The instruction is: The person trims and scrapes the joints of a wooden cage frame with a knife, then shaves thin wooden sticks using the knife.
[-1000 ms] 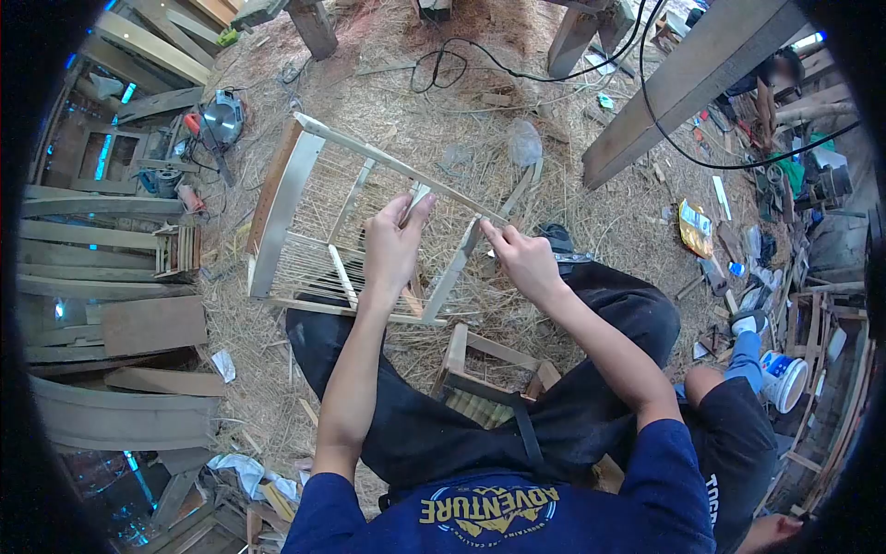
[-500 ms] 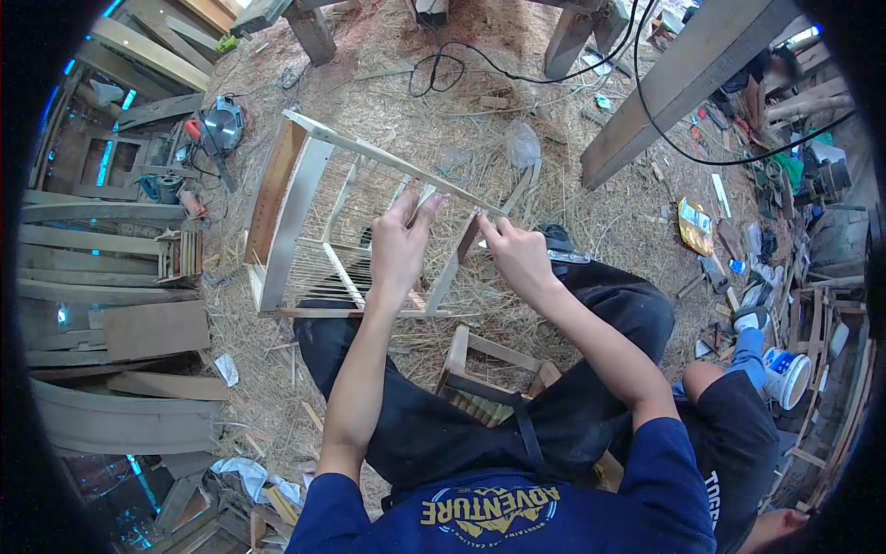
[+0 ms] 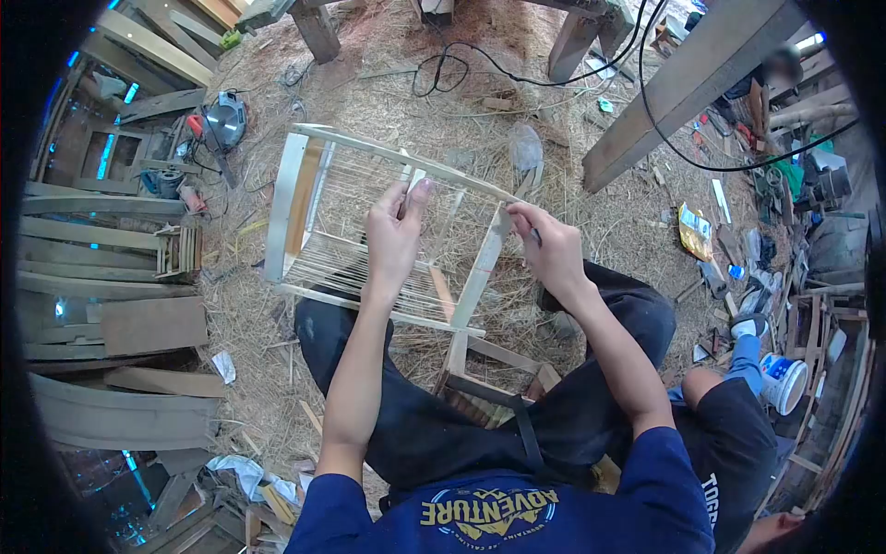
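A light wooden frame (image 3: 483,268) strung with many thin strands rests tilted over my thighs. My left hand (image 3: 394,231) is closed around a short pale wood piece (image 3: 414,179) near the frame's upper rail. At the right end of that rail, my right hand (image 3: 546,242) is closed, its thumb and fingertips at the corner joint. Something small and dark shows between the right fingers, too small to name. Below the frame, a small wooden stool-like piece (image 3: 503,354) stands between my legs.
A circular saw (image 3: 224,122) lies on the straw-covered floor at left, near stacked boards (image 3: 155,332). A thick post (image 3: 688,92) and black cable stand at upper right. Beside me at right sits another person (image 3: 738,434), near a white bucket (image 3: 784,383); another person is farther back.
The frame has turned and tilted, its right end crosspiece now further right. My right hand has moved right and slightly down with the corner. My left hand stays near the rail.
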{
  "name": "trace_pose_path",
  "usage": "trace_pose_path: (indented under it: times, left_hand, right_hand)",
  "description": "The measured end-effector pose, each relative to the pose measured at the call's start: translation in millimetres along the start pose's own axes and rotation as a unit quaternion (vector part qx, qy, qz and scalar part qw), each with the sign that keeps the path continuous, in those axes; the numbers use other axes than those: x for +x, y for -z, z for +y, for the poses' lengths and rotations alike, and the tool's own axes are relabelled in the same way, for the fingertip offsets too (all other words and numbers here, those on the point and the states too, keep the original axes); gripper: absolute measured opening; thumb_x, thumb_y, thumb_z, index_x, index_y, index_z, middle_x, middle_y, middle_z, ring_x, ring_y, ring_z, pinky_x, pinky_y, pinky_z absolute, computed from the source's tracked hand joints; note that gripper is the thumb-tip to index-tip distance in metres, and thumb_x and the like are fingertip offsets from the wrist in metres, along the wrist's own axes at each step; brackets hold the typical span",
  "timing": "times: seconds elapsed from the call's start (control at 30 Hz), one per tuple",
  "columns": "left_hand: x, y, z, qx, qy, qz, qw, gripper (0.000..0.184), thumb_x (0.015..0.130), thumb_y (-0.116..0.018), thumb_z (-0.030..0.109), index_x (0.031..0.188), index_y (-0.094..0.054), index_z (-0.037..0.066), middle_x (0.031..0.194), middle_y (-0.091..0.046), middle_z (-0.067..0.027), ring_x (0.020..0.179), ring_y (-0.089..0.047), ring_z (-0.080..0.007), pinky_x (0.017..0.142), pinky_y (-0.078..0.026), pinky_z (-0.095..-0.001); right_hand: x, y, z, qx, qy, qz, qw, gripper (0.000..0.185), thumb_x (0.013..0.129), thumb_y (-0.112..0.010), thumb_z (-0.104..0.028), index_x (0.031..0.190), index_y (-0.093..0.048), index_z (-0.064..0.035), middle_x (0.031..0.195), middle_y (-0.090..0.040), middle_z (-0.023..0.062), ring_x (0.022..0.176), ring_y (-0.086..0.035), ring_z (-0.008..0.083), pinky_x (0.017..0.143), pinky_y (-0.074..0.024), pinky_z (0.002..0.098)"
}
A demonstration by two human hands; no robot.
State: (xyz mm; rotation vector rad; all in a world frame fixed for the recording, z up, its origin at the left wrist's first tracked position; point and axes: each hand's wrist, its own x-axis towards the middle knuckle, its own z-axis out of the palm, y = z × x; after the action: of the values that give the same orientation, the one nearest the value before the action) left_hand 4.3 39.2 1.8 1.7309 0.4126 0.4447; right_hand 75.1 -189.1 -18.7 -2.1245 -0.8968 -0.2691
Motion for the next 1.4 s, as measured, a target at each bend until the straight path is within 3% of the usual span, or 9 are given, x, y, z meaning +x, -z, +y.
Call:
trace_pose_path:
  times: [0.5,0.6,0.7,0.8,0.9,1.0,1.2,1.3,1.4]
  left_hand:
    - [0.9,-2.7,7.7,0.006,0.006,0.002,1.0,0.042,0.101,-0.062,0.037,0.076,-0.058,0.004,0.062,-0.036,0.0088,0.059,-0.028,-0.0021,0.05,-0.022,-0.0268]
    - [1.6,0.8,2.9,0.034,0.023,-0.021,0.999,0.042,0.101,-0.062,0.04,0.079,-0.06,0.004,0.069,-0.041,0.0082,0.065,-0.032,-0.0028,0.056,-0.025,-0.0248]
    - [3.1,-1.0,-3.7,0.029,0.03,-0.022,0.999,0.044,0.101,-0.062,0.041,0.079,-0.06,0.003,0.069,-0.043,0.0078,0.065,-0.033,-0.0031,0.056,-0.026,-0.0249]
    - [2.7,-3.9,-4.4,0.034,0.026,-0.019,0.999,0.042,0.101,-0.063,0.04,0.084,-0.063,0.001,0.07,-0.047,0.0065,0.066,-0.037,-0.0033,0.057,-0.029,-0.024]
    - [-0.1,-9.1,1.1,-0.003,0.0,-0.009,1.0,0.039,0.101,-0.064,0.035,0.078,-0.06,0.003,0.062,-0.04,0.0095,0.06,-0.03,-0.0011,0.05,-0.022,-0.0253]
    - [-2.2,-8.8,4.0,0.009,0.022,-0.015,1.0,0.037,0.099,-0.067,0.034,0.082,-0.063,0.002,0.064,-0.046,0.0083,0.06,-0.033,-0.0008,0.05,-0.024,-0.0246]
    - [-7.5,-7.9,-7.9,0.109,-0.011,-0.042,0.993,0.053,0.078,-0.086,0.045,0.094,-0.063,0.0,0.071,-0.06,0.0004,0.062,-0.048,-0.0052,0.055,-0.042,-0.025]
    - [-13.3,-7.1,22.6,0.171,0.084,-0.072,0.979,0.058,0.072,-0.091,0.041,0.101,-0.064,0.0,0.079,-0.061,0.0018,0.071,-0.053,-0.005,0.065,-0.044,-0.0231]
    - [-13.6,-7.6,16.6,0.157,0.079,-0.066,0.982,0.062,0.068,-0.093,0.044,0.1,-0.062,0.001,0.076,-0.055,0.0042,0.068,-0.048,-0.004,0.061,-0.042,-0.0231]
  right_hand:
    - [-0.4,24.8,-9.1,0.096,-0.005,-0.001,0.995,0.022,0.088,-0.071,-0.004,0.11,-0.07,-0.006,0.101,-0.075,0.0127,0.088,-0.075,0.0266,0.072,-0.0594,0.0333]
    - [-2.3,32.0,-12.2,0.18,-0.088,-0.044,0.979,0.023,0.09,-0.067,0.005,0.112,-0.071,0.0012,0.098,-0.076,0.0113,0.089,-0.073,0.0143,0.08,-0.0575,0.0283]
    - [-0.9,37.1,-13.0,0.197,-0.088,-0.063,0.975,0.023,0.09,-0.064,0.008,0.111,-0.071,0.0015,0.096,-0.075,0.0107,0.088,-0.071,0.0131,0.081,-0.0569,0.0272]
    - [-1.3,39.6,-12.5,0.216,-0.077,-0.067,0.971,0.023,0.09,-0.063,0.009,0.109,-0.072,0.0017,0.095,-0.075,0.0111,0.087,-0.071,0.0124,0.081,-0.0568,0.0271]
    - [-1.1,43.1,-13.5,0.223,-0.075,-0.087,0.968,0.021,0.09,-0.063,0.009,0.107,-0.072,0.0021,0.093,-0.075,0.0099,0.086,-0.07,0.0119,0.081,-0.0568,0.0272]
    - [-1.0,44.6,-13.0,0.258,-0.077,-0.119,0.956,0.019,0.088,-0.067,0.002,0.106,-0.073,-0.001,0.094,-0.075,0.0126,0.085,-0.073,0.0193,0.078,-0.0567,0.0302]
    - [-3.5,38.8,-13.8,0.244,-0.049,-0.164,0.955,0.019,0.087,-0.07,-0.005,0.106,-0.074,-0.0043,0.095,-0.075,0.0128,0.085,-0.073,0.0227,0.076,-0.0567,0.032]
    - [-1.3,39.8,-16.9,0.195,-0.03,-0.187,0.963,0.018,0.088,-0.071,-0.009,0.105,-0.075,-0.0064,0.097,-0.075,0.0129,0.086,-0.073,0.0252,0.076,-0.0566,0.0331]
    - [1.4,41.3,-19.0,0.196,-0.053,-0.197,0.959,0.018,0.088,-0.071,-0.01,0.105,-0.075,-0.0074,0.098,-0.075,0.0131,0.087,-0.073,0.0268,0.077,-0.0567,0.0343]
